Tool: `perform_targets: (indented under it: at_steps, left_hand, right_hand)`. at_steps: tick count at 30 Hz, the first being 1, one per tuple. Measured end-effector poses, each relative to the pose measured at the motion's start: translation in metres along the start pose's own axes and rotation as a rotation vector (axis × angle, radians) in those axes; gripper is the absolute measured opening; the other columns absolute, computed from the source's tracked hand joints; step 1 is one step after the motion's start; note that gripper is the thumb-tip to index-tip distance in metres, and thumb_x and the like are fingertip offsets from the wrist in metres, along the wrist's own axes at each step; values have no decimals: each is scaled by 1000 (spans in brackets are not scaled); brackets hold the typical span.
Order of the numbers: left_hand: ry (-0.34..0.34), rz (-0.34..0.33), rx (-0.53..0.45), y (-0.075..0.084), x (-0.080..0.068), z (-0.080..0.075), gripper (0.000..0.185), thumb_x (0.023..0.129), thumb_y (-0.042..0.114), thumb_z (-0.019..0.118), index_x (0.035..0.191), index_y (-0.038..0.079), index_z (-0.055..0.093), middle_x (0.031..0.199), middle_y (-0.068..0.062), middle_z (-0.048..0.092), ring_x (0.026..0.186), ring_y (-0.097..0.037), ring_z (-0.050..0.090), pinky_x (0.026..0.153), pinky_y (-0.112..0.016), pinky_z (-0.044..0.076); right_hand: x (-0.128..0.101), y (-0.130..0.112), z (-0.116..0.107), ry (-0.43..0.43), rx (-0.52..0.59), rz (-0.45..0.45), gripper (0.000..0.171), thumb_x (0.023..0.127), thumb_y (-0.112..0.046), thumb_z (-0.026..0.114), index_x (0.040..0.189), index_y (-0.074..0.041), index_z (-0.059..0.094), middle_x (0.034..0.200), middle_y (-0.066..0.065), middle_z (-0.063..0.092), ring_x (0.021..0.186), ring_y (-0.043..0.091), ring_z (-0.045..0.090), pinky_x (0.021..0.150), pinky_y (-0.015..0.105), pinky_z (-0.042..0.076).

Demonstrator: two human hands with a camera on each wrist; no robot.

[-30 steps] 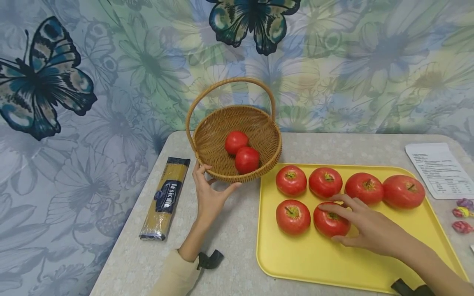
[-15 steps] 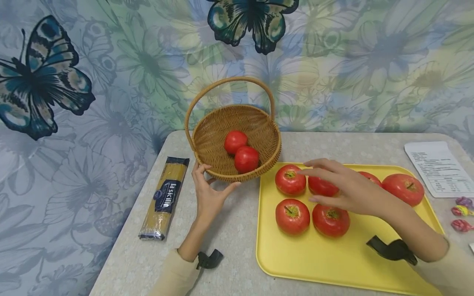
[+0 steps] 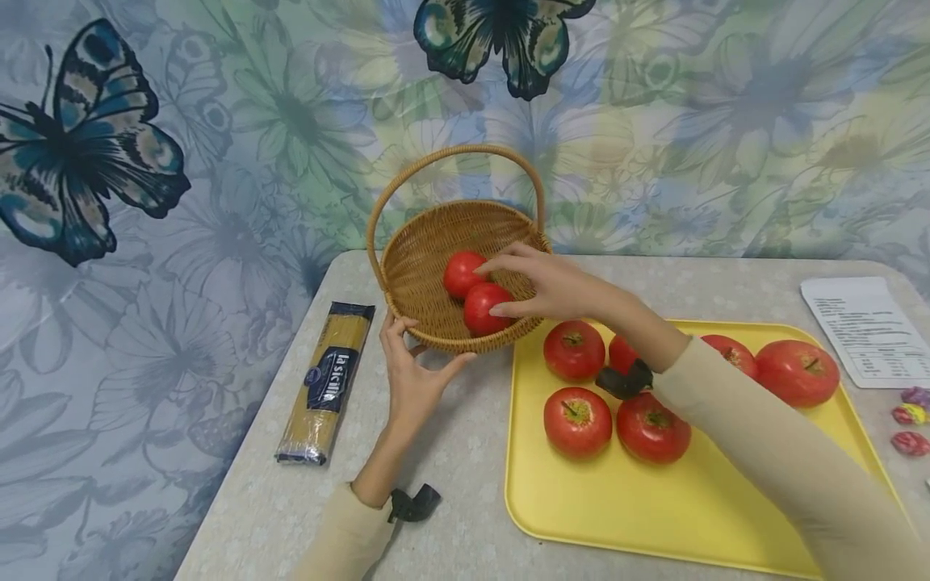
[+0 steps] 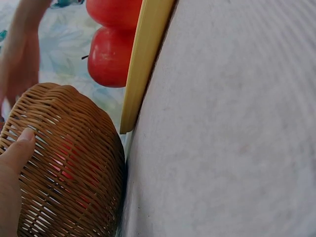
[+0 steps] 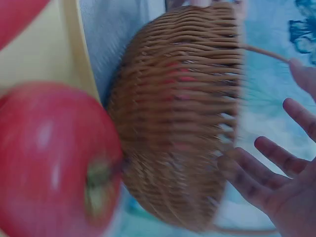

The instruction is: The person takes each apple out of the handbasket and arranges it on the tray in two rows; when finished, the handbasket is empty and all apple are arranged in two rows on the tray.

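A brown wicker basket [image 3: 429, 311] with a tall hoop handle stands tilted toward me, and two red apples lie in it, a rear apple [image 3: 462, 274] and a front apple [image 3: 483, 308]. My left hand [image 3: 412, 387] grips the basket's near left rim; its thumb presses the woven outside in the left wrist view. Over the basket's right side reaches my right hand [image 3: 548, 282], its fingers spread around the front apple's upper right. In the right wrist view those fingers look straight and apart; whether they touch the apple cannot be told.
A yellow tray [image 3: 581, 508] right of the basket bears several red apples, among them a near left apple [image 3: 577, 423]; my right forearm crosses above it. A spaghetti packet [image 3: 327, 383] lies left. Far right are a printed sheet [image 3: 868, 331] and wrapped candies [image 3: 910, 442].
My right hand has left the near apple on the tray, holding nothing, and moved left and away from me over the basket. My left hand has stayed on the rim.
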State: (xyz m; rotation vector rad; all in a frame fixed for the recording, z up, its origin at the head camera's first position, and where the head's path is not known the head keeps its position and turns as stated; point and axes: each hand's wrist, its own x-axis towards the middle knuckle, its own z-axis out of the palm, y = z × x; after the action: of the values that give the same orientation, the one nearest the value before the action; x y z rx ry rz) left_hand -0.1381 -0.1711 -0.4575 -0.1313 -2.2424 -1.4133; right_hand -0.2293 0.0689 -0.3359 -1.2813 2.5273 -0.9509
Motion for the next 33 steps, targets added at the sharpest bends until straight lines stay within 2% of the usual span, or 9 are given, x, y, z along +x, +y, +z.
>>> perform_targets:
  at_steps: [4, 7, 13, 16, 23, 27, 30, 33]
  left_hand:
    - [1, 4, 8, 1, 0, 1, 85, 66, 36, 91, 122, 5, 34, 158, -18, 15, 146, -34, 23, 89, -42, 54]
    - [-5, 11, 15, 3, 0, 3, 84, 66, 35, 91, 122, 7, 34, 158, -17, 14, 146, -34, 23, 88, -43, 54]
    - [-8, 24, 21, 7, 3, 4, 84, 67, 35, 91, 122, 8, 34, 159, -18, 13, 145, -36, 25, 89, -43, 53]
    - [-11, 21, 20, 8, 3, 3, 85, 66, 36, 91, 122, 9, 34, 158, -20, 13, 145, -36, 27, 89, -42, 53]
    - [-13, 10, 18, 7, 2, 1, 87, 66, 38, 91, 122, 5, 34, 160, -16, 12, 145, -36, 27, 90, -42, 53]
    - [-7, -2, 17, 6, 1, 1, 87, 66, 39, 91, 122, 4, 34, 160, -15, 12, 145, -36, 27, 90, -42, 53]
    - [-1, -9, 16, 5, 0, 1, 87, 66, 38, 91, 122, 5, 34, 160, -15, 12, 145, -35, 27, 90, -42, 53]
    - [3, -21, 8, 4, 0, 0, 86, 66, 37, 91, 123, 6, 34, 159, -14, 13, 144, -34, 28, 91, -42, 53]
  right_hand:
    - [29, 14, 18, -147, -22, 87, 61, 88, -38, 74, 141, -18, 51, 139, 16, 48, 125, 31, 50, 103, 50, 44]
    - [40, 16, 25, -234, -103, 136, 63, 86, -39, 76, 141, -22, 51, 140, 18, 42, 128, 33, 48, 105, 49, 43]
    - [50, 16, 25, -272, -134, 172, 54, 85, -27, 78, 134, -18, 58, 141, 19, 38, 131, 36, 45, 106, 51, 42]
    - [51, 17, 25, -271, -153, 194, 54, 83, -28, 80, 132, -16, 59, 139, 20, 40, 130, 36, 46, 106, 50, 43]
    - [51, 21, 30, -232, -194, 159, 52, 78, -29, 84, 123, -15, 63, 138, 22, 44, 124, 36, 51, 103, 48, 46]
    - [49, 19, 30, -185, -165, 149, 51, 77, -29, 85, 121, -16, 62, 134, 19, 47, 119, 34, 54, 98, 47, 50]
    - [44, 15, 25, -92, -108, 156, 50, 78, -28, 84, 121, -18, 61, 129, 17, 47, 115, 33, 55, 94, 46, 52]
    - [34, 11, 16, 39, -37, 136, 49, 78, -27, 84, 121, -20, 61, 124, 13, 47, 112, 31, 55, 92, 46, 53]
